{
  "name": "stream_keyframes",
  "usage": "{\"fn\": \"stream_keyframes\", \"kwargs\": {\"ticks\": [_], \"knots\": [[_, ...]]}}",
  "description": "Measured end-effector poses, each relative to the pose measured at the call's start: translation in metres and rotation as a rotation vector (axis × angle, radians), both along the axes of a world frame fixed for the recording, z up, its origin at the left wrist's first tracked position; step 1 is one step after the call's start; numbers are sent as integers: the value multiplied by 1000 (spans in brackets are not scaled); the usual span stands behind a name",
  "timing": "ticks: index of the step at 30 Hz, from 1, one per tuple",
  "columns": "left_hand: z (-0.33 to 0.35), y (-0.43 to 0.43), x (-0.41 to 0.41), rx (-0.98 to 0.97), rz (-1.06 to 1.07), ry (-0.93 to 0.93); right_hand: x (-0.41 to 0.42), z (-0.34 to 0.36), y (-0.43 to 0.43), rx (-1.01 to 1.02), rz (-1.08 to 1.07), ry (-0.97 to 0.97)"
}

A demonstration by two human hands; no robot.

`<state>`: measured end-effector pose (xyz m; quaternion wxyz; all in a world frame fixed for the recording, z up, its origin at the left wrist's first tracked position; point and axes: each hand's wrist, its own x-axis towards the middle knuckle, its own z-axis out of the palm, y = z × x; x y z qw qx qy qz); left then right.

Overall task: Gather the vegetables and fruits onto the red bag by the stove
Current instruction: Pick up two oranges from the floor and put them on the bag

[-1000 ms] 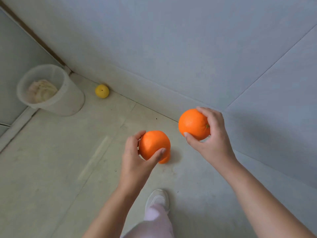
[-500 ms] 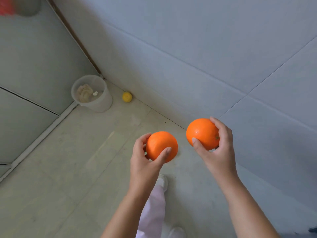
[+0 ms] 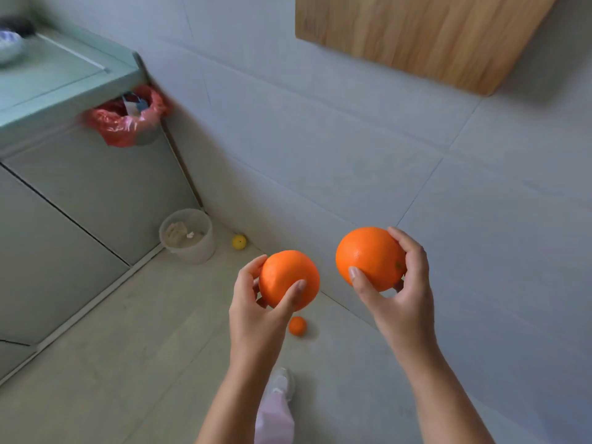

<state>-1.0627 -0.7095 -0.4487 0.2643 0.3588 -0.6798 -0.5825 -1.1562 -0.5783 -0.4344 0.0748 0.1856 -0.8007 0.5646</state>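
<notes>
Left hand (image 3: 256, 307) grips an orange (image 3: 288, 277), fingers curled round it; right hand (image 3: 405, 293) grips a second orange (image 3: 368, 256). Small orange (image 3: 297, 325) and yellow fruit (image 3: 239, 242) lie on floor (image 3: 134, 347) below; red bag (image 3: 121, 123) hangs at counter (image 3: 64, 78) edge, well apart.

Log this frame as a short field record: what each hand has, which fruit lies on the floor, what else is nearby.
left hand: grips left orange
right hand: grips right orange
floor fruit: small orange below the left hand; yellow fruit at the wall's foot
nearby: pale bucket beside the yellow fruit; red plastic bag lining a bin under the counter edge
task state: both held oranges not yet set down
</notes>
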Motion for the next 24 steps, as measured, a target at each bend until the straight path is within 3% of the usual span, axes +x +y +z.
{"fn": "stream_keyframes", "kwargs": {"ticks": [12, 24], "knots": [[104, -3, 62, -108, -5, 152, 57, 120, -8, -74, 112, 207], [155, -116, 153, -271, 227, 161, 125, 178, -139, -72, 508, 259]]}}
